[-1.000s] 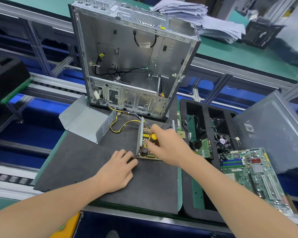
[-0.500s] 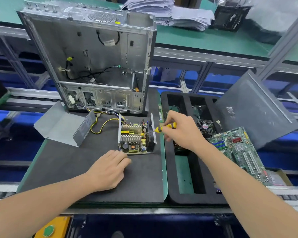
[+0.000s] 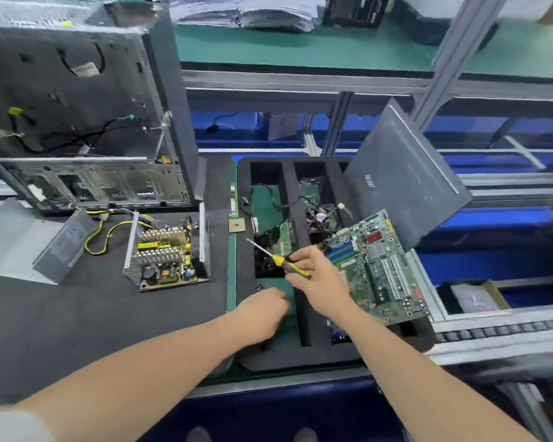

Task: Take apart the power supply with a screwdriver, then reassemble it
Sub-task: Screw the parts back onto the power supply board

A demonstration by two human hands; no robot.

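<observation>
Right now the PSU (image 3: 168, 256) sits open on the black mat (image 3: 109, 314), cover (image 3: 23, 240) off to its left, both hands well apart from it. The right hand (image 3: 323, 282) grips the screwdriver (image 3: 281, 260) over the foam tray (image 3: 245, 282); the left hand (image 3: 262, 314) dips into a tray slot, fingers curled and blurred, so can't tell if it holds anything. PSU prob. light-ish and stiff, w/ a fragile board: hold it by the sheet-metal walls.

Bare metal, matt foam, plastic and paper lay before you.
Your power supply (image 3: 166, 253) showed dull sheet-metal walls and ribbed metal heatsinks; the cover (image 3: 29, 240) beside it was plain grey metal. Mat (image 3: 93, 314) and tray (image 3: 288, 199) looked like matt black foam. Your screwdriver (image 3: 280, 261) had a shiny metal shaft and smooth yellow-and-black plastic handle.
</observation>
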